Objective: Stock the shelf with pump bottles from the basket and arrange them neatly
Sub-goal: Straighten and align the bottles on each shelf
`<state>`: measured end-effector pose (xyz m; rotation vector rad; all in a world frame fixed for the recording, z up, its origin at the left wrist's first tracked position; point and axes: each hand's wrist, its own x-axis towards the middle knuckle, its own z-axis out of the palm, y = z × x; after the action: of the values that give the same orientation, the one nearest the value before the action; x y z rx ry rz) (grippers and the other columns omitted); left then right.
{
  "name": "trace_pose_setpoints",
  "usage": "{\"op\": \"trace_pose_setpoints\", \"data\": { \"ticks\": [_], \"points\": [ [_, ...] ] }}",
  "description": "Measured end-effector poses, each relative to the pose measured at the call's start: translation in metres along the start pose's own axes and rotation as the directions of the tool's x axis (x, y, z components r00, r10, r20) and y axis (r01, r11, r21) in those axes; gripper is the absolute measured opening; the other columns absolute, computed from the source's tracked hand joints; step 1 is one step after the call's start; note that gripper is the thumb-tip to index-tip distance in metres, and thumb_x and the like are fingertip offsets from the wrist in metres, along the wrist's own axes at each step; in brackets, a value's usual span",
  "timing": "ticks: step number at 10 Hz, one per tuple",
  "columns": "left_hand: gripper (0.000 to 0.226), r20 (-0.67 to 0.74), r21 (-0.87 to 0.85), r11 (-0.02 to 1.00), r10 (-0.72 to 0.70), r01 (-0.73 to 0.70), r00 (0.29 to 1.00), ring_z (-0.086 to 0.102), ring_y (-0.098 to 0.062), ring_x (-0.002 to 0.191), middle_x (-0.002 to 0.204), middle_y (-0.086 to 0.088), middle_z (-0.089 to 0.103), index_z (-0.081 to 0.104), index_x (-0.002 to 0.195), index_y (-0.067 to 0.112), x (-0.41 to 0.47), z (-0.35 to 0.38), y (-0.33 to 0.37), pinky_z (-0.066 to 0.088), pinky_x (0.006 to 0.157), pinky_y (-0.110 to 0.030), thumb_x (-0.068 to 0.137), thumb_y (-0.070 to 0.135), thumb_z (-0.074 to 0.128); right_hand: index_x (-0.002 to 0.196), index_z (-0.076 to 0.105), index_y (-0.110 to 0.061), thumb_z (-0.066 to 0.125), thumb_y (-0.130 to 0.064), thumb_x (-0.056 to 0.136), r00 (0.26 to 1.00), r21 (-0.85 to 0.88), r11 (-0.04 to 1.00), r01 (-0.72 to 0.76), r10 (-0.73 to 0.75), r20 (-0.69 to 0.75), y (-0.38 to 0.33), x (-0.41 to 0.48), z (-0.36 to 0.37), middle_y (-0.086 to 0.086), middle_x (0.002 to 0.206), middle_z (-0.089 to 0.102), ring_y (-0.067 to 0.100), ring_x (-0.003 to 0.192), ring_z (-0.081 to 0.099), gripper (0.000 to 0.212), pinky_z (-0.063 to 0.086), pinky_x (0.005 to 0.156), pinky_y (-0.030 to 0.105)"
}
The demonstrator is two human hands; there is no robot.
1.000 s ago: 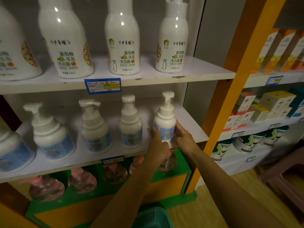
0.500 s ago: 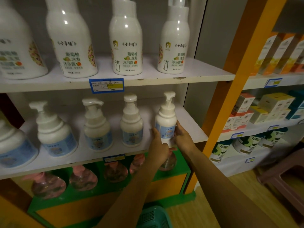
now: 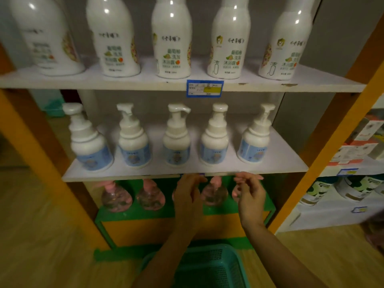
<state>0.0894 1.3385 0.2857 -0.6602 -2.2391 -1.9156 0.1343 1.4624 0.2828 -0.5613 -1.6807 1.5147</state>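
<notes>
Several white pump bottles with blue labels stand in a row on the middle shelf [image 3: 228,169]; the rightmost one [image 3: 254,140] is nearest the shelf's right end. My left hand [image 3: 188,194] and my right hand [image 3: 250,192] hang just below the shelf's front edge, both with loose, parted fingers and nothing in them. A teal basket [image 3: 209,267] sits on the floor under my forearms; I cannot see its contents.
Tall white bottles [image 3: 171,38] line the top shelf above a blue price tag [image 3: 204,88]. Clear bottles with pink pumps [image 3: 116,196] stand on the green bottom shelf behind my hands. Orange uprights [image 3: 324,142] frame the unit; boxed goods [image 3: 361,140] fill the neighbouring shelves at right.
Both hands let go of the rightmost pump bottle and dropped below the shelf edge. The view pulled back and shifted left, so the whole row and the basket show.
</notes>
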Motion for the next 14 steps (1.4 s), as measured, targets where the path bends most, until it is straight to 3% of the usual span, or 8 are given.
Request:
{"op": "trace_pose_setpoints", "data": {
  "ticks": [1,3,4,5,6,7,9,14],
  "points": [
    [0.021,-0.014,0.05,0.996,-0.067,0.068,0.998,0.053,0.006,0.085,0.086,0.01,0.058,0.057,0.083,0.025,-0.021,-0.032,-0.034,0.043,0.076,-0.009,0.076,0.019,0.038,0.074,0.058,-0.016,0.042,0.009,0.087,0.992,-0.021,1.0,-0.003,0.006,0.127,0.016,-0.023,0.024,-0.006,0.072,0.061,-0.004,0.071,0.057,0.032,0.045,0.068,0.009],
    [0.053,-0.038,0.073,0.94,-0.331,0.333,0.943,0.051,-0.014,0.111,0.124,-0.001,0.053,0.048,0.12,0.022,-0.046,-0.094,-0.103,0.043,0.103,-0.038,0.082,-0.014,0.044,0.083,0.061,-0.025,0.044,-0.002,0.08,0.89,-0.159,0.986,-0.047,0.114,0.441,0.058,-0.06,0.076,-0.008,0.085,0.062,-0.003,0.076,0.057,0.028,0.043,0.069,0.01],
    [0.059,0.013,0.046,0.936,-0.35,0.349,0.937,0.045,0.002,0.106,0.128,0.007,0.04,0.033,0.135,0.02,-0.037,-0.114,-0.118,0.043,0.087,-0.009,0.086,-0.013,0.041,0.106,0.056,-0.024,0.044,0.004,0.081,0.82,-0.219,0.972,-0.088,0.195,0.539,0.08,-0.07,0.099,-0.014,0.1,0.057,-0.001,0.091,0.053,0.039,0.042,0.085,0.018],
    [0.057,0.073,0.041,0.942,-0.335,0.333,0.939,0.036,0.0,0.112,0.122,0.015,0.037,0.026,0.136,0.022,-0.023,-0.122,-0.131,0.032,0.091,-0.008,0.089,-0.007,0.041,0.129,0.042,-0.013,0.04,0.019,0.081,0.772,-0.272,0.959,-0.076,0.23,0.593,0.099,-0.075,0.119,-0.005,0.124,0.045,0.012,0.12,0.043,0.057,0.033,0.1,0.017],
    [0.044,0.118,0.061,0.938,-0.347,0.342,0.93,0.042,0.002,0.112,0.124,0.015,0.043,0.031,0.128,0.03,-0.009,-0.12,-0.15,0.036,0.093,-0.011,0.093,0.005,0.042,0.135,0.033,-0.009,0.043,0.015,0.084,0.747,-0.32,0.945,-0.062,0.256,0.613,0.115,-0.075,0.139,0.003,0.133,0.04,0.018,0.128,0.036,0.058,0.028,0.112,0.031],
    [0.055,0.167,0.129,0.934,-0.351,0.333,0.921,0.03,-0.014,0.134,0.142,0.004,0.031,0.02,0.143,0.013,0.003,-0.116,-0.168,0.025,0.113,-0.03,0.092,0.002,0.039,0.142,0.024,-0.011,0.047,0.006,0.085,0.748,-0.336,0.938,-0.08,0.279,0.603,0.13,-0.073,0.158,0.008,0.145,0.035,0.024,0.135,0.033,0.063,0.025,0.116,0.044],
    [0.071,0.228,0.203,0.901,-0.424,0.383,0.876,0.026,-0.024,0.138,0.149,-0.007,0.026,0.004,0.146,0.009,0.022,-0.113,-0.194,0.02,0.116,-0.035,0.087,-0.007,0.04,0.144,0.007,-0.017,0.042,0.001,0.084,0.718,-0.371,0.926,-0.064,0.302,0.628,0.135,-0.073,0.171,0.001,0.151,0.019,0.017,0.14,0.019,0.072,0.014,0.119,0.039],
    [0.082,0.234,0.323,0.832,-0.532,0.451,0.814,0.039,-0.029,0.13,0.153,-0.013,0.021,-0.016,0.144,0.013,0.028,-0.101,-0.195,0.034,0.109,-0.035,0.087,-0.002,0.041,0.145,0.013,-0.021,0.048,0.005,0.084,0.723,-0.47,0.882,-0.021,0.338,0.602,0.142,-0.064,0.17,0.008,0.148,0.033,0.023,0.135,0.035,0.075,0.032,0.111,0.033]
  ]
}}
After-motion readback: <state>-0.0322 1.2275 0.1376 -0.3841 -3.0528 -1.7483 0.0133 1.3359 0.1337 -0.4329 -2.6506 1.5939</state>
